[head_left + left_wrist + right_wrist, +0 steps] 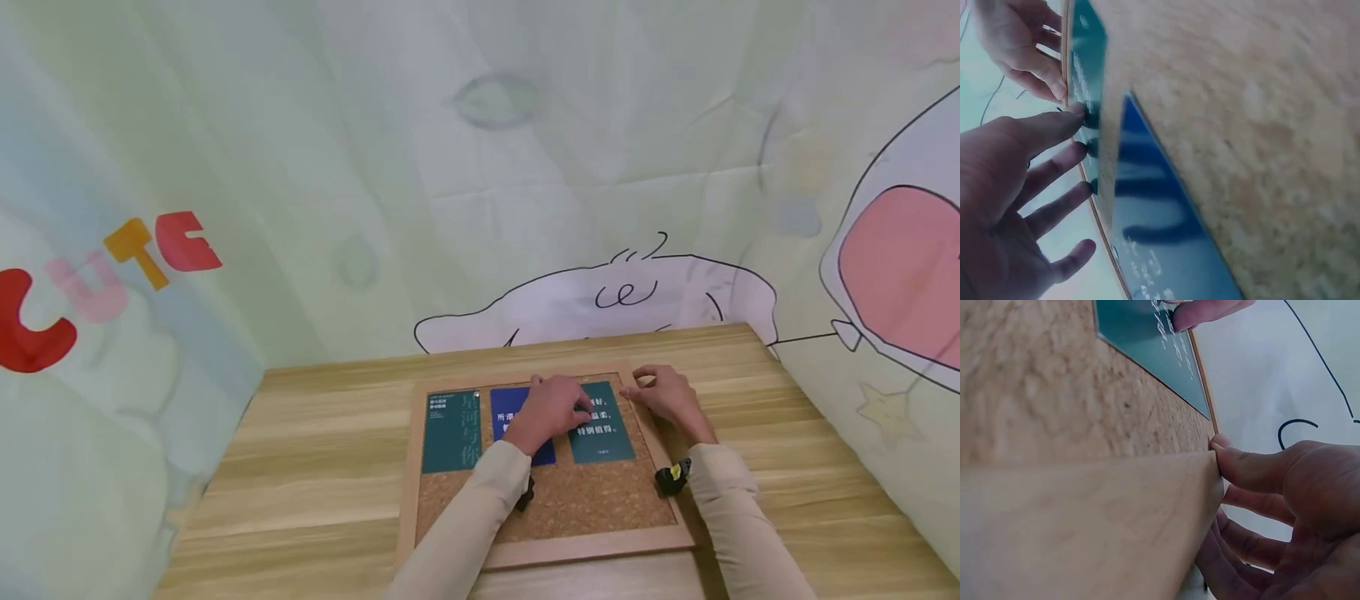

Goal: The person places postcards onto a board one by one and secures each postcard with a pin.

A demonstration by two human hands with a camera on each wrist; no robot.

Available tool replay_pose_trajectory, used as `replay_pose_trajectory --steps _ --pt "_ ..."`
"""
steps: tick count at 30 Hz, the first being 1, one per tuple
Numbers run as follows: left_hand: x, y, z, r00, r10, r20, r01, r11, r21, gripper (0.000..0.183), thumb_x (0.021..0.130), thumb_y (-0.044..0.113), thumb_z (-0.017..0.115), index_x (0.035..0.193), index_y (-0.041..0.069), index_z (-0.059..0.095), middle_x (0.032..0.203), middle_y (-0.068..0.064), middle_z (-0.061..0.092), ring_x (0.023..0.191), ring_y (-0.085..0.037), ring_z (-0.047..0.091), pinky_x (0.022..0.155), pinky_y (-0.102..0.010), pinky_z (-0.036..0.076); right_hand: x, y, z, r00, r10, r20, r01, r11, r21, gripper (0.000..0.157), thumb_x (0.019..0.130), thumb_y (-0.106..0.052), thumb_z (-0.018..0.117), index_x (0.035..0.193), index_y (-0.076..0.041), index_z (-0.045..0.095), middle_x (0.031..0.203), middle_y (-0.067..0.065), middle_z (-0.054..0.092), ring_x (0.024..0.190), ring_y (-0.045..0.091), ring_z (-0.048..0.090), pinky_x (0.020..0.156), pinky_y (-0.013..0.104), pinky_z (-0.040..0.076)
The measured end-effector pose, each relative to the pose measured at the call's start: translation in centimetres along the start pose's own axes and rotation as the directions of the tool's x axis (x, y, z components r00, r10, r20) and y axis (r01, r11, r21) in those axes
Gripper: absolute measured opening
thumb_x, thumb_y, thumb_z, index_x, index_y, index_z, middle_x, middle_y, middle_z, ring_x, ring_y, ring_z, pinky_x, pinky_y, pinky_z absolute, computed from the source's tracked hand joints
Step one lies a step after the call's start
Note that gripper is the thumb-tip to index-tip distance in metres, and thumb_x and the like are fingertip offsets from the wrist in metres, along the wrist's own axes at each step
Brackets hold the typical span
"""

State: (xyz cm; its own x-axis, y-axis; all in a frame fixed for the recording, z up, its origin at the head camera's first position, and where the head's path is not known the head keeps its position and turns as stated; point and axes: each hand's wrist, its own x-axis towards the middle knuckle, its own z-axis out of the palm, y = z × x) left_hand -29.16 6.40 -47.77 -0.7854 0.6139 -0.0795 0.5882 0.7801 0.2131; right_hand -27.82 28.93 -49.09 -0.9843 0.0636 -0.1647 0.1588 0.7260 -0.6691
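A wood-framed cork board (pixel 547 508) lies on the table with a row of three cards across its upper half. Over the right-hand teal card (pixel 603 450), which bears white writing, my left hand (pixel 553 408) rests its outstretched fingertips. That hand and its forearm partly cover the blue card (pixel 504 402) in the middle. My right hand (pixel 666 393) grips the board's frame at the top right corner, thumb (pixel 1250 469) on the upper face and fingers round the outer side. Left of the blue card sits a dark green card (pixel 448 433), with a small pale pin (pixel 476 394) at its top right corner.
The wood-grain table (pixel 322 467) extends around the board. Behind it hangs a printed cloth backdrop (pixel 375 167) with cartoon drawings and coloured letters. A black wrist camera (pixel 672 477) sits by the right sleeve, over the frame's right side.
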Motion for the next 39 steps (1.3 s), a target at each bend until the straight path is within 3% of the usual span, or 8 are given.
replay_pose_trajectory --steps 6,10,13,16,21,25,32,39 --pt "0.2 -0.3 -0.1 0.999 -0.01 -0.047 0.013 0.998 0.062 0.025 0.094 0.046 0.076 0.115 0.035 0.08 0.124 0.013 0.069 0.124 -0.021 0.056 0.107 -0.059 0.036 0.2 0.2 0.2 1.0 0.014 -0.003 -0.014 1.0 0.005 0.058 0.098 -0.033 0.073 0.138 0.006 0.058 0.122 0.033 0.066 0.099 0.041 0.069 0.081 0.051 0.056" --pt "0.6 -0.7 -0.5 0.992 -0.087 -0.086 0.094 0.992 0.079 0.064 0.083 0.058 0.082 0.14 0.037 0.063 0.146 0.0 0.052 0.139 -0.032 0.041 0.112 -0.059 0.033 0.2 0.0 0.4 1.0 0.017 -0.005 -0.017 1.0 0.017 0.057 0.098 -0.033 0.073 0.138 0.005 0.059 0.121 0.032 0.067 0.096 0.038 0.07 0.079 0.049 0.057" --pt "1.0 -1.3 -0.6 0.987 -0.13 -0.093 0.135 0.99 0.047 0.095 0.076 0.063 0.086 0.157 0.038 0.044 0.162 -0.005 0.036 0.148 -0.041 0.03 0.116 -0.065 0.026 0.2 -0.1 0.4 1.0 0.019 0.0 -0.019 0.999 0.025 0.057 0.098 -0.032 0.073 0.138 0.005 0.058 0.12 0.032 0.067 0.095 0.038 0.07 0.079 0.049 0.057" --pt "1.1 -2.2 -0.6 0.983 -0.166 -0.076 0.167 0.986 -0.004 0.11 0.072 0.068 0.086 0.163 0.037 0.033 0.169 -0.007 0.027 0.15 -0.048 0.026 0.116 -0.07 0.021 0.2 -0.3 0.4 1.0 0.022 -0.001 -0.022 0.999 0.027 0.057 0.098 -0.032 0.073 0.139 0.005 0.057 0.121 0.033 0.066 0.097 0.039 0.07 0.08 0.05 0.057" --pt "1.1 -3.8 -0.2 0.974 -0.224 -0.036 0.221 0.973 -0.069 0.116 0.068 0.08 0.079 0.163 0.034 0.033 0.166 -0.012 0.031 0.149 -0.049 0.027 0.112 -0.077 0.018 0.3 -0.1 0.4 1.0 0.028 -0.01 -0.027 0.999 0.02 0.058 0.098 -0.032 0.073 0.139 0.005 0.057 0.123 0.033 0.066 0.1 0.041 0.07 0.082 0.052 0.057" --pt "1.1 -4.5 0.4 0.968 -0.251 -0.014 0.249 0.966 -0.067 0.115 0.066 0.085 0.075 0.161 0.031 0.038 0.158 -0.013 0.039 0.145 -0.044 0.033 0.11 -0.078 0.019 0.3 0.0 0.4 0.999 0.034 -0.009 -0.033 0.999 0.02 0.058 0.098 -0.032 0.073 0.14 0.005 0.057 0.124 0.033 0.065 0.101 0.042 0.069 0.083 0.052 0.057" --pt "1.2 -4.6 0.6 0.967 -0.254 -0.006 0.253 0.965 -0.066 0.115 0.065 0.085 0.075 0.16 0.032 0.039 0.154 -0.012 0.041 0.139 -0.041 0.037 0.108 -0.073 0.028 0.2 0.0 0.4 0.999 0.033 -0.018 -0.032 0.999 0.023 0.056 0.098 -0.032 0.074 0.138 0.004 0.059 0.122 0.031 0.067 0.101 0.041 0.07 0.082 0.051 0.056" --pt "1.1 -4.6 0.7 0.967 -0.255 -0.005 0.254 0.965 -0.071 0.113 0.066 0.084 0.076 0.16 0.032 0.039 0.154 -0.011 0.041 0.137 -0.039 0.038 0.108 -0.07 0.029 0.2 0.1 0.4 1.0 0.026 -0.011 -0.026 0.999 0.036 0.059 0.098 -0.032 0.074 0.14 0.006 0.057 0.124 0.033 0.065 0.101 0.041 0.069 0.083 0.051 0.057"
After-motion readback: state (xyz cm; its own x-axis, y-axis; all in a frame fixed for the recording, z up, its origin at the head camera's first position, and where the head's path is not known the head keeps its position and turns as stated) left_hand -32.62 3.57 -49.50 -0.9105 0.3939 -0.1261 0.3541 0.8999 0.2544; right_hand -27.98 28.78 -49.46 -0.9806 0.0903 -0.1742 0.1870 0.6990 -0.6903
